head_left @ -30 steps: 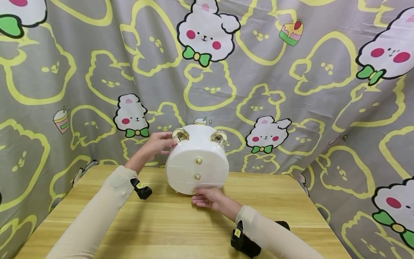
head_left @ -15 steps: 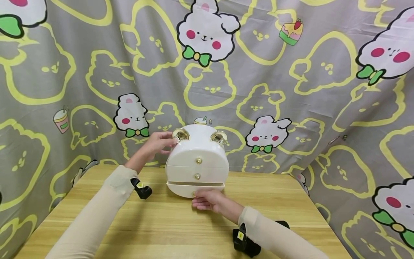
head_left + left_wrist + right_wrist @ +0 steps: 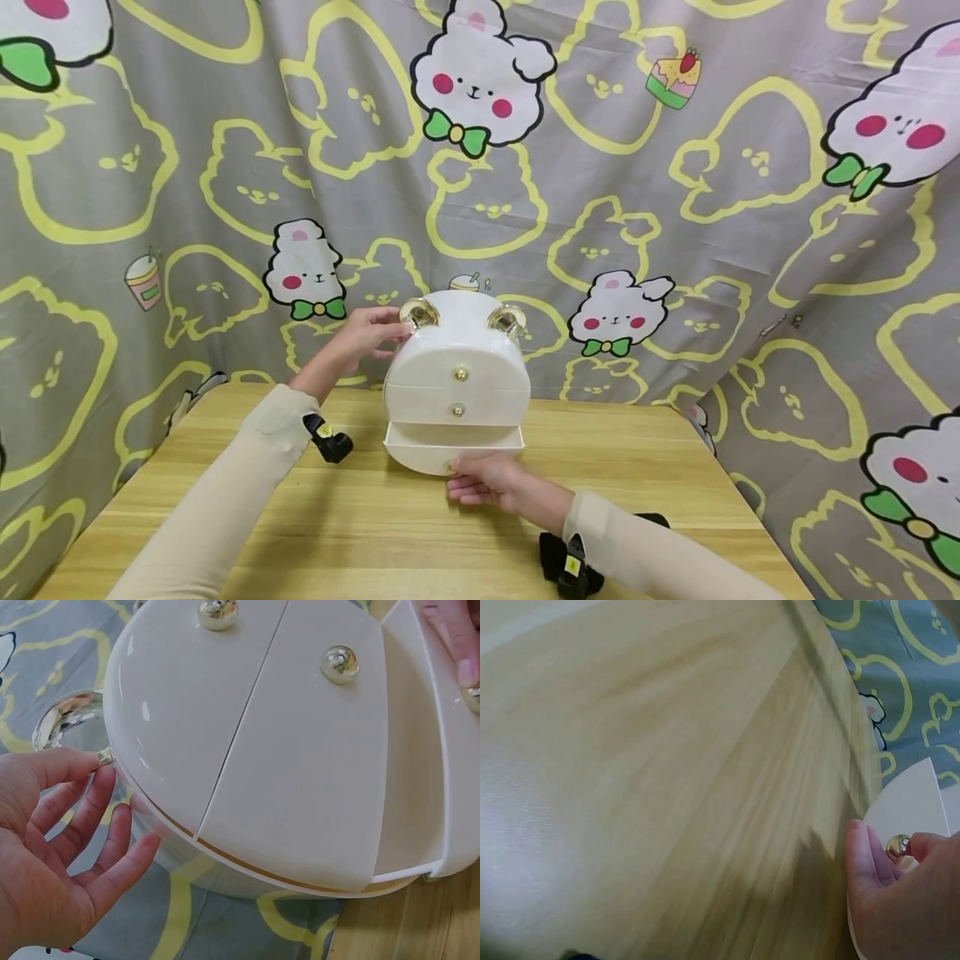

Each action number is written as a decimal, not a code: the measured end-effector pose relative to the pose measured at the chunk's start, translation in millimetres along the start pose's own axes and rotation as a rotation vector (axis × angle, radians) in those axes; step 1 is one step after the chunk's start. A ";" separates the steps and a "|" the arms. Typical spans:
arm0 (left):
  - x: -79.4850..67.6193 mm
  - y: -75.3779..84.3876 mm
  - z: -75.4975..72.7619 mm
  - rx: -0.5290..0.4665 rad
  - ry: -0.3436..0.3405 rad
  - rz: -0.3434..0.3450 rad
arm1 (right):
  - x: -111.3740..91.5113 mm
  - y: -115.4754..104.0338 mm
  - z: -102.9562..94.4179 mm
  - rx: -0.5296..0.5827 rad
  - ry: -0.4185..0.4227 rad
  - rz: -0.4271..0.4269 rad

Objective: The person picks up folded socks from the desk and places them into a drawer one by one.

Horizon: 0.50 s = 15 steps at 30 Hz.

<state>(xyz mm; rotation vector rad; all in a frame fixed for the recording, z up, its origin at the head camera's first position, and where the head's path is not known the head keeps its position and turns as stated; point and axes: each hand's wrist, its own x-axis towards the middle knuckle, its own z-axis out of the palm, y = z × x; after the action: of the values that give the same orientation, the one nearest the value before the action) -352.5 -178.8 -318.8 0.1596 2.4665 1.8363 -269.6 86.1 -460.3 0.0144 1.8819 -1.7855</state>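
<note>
The box (image 3: 457, 392) is standing on the table (image 3: 360, 533), just below the middle of the head view, its white front facing the camera. 2 gold ears are rising from its top, the left ear (image 3: 420, 312) and the right ear (image 3: 507, 319). Down its front, the top knob (image 3: 461, 374) and the middle knob (image 3: 457, 411) are shining gold. Beneath them the drawer (image 3: 420, 458) is jutting out and showing its pale inside.

At the left of the box, the left hand (image 3: 366, 332) is pinching the gold foot of the left ear between thumb and index finger; its other 3 fingers are curving loosely apart beside the box.

At lower middle, the right hand (image 3: 491, 481) is pinching the low knob (image 3: 898, 845) on the drawer. Its thumb is pressing the knob and its fingers are lying close together below; the hand itself is hiding which fingertip is pressing opposite.

Cream sleeves (image 3: 202, 517) are covering both forearms. A grey curtain (image 3: 360, 208) with yellow outlines is filling the upper frame.
</note>
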 end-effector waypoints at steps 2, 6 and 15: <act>-0.2 0.2 0.2 -0.001 -0.002 -0.002 | -3.8 1.9 1.1 -0.008 0.000 -0.004; -0.3 0.9 0.1 0.001 -0.001 -0.006 | -12.6 6.0 3.6 -0.037 0.001 -0.012; 1.0 0.4 0.9 -0.003 0.001 -0.002 | -29.8 12.6 6.9 -0.069 0.026 -0.010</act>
<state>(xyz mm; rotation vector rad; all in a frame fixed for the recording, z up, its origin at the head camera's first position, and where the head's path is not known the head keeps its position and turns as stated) -353.3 -177.7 -318.6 0.1566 2.4633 1.8399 -237.0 91.7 -460.3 0.0030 1.9641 -1.7334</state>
